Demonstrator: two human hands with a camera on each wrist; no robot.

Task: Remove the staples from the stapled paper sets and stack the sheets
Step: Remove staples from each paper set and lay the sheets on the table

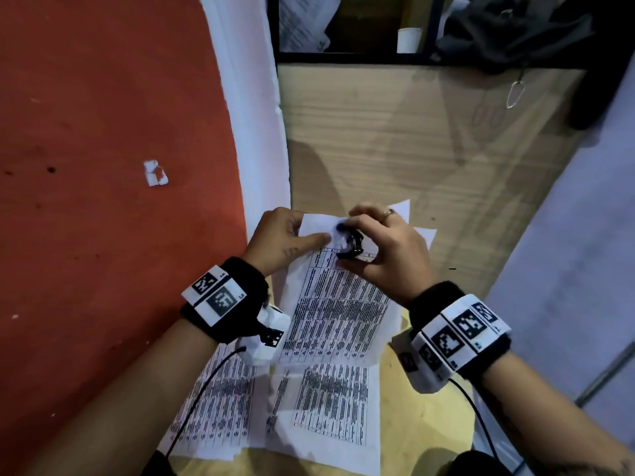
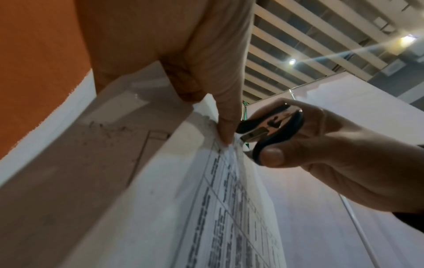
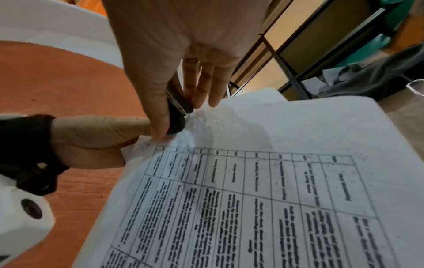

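Two hands, right hand (image 1: pixel 388 249) squeezing staple remover (image 1: pixel 350 243), tip toward paper set (image 1: pixel 336 304) corner

Orange wall (image 1: pixel 103 132) — wooden table (image 1: pixel 395 132)

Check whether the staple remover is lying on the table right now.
No, the right hand grips the staple remover at the paper's corner.

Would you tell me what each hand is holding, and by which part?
The right hand grips the staple remover by its two handles; the left hand pinches the paper set at its top corner.
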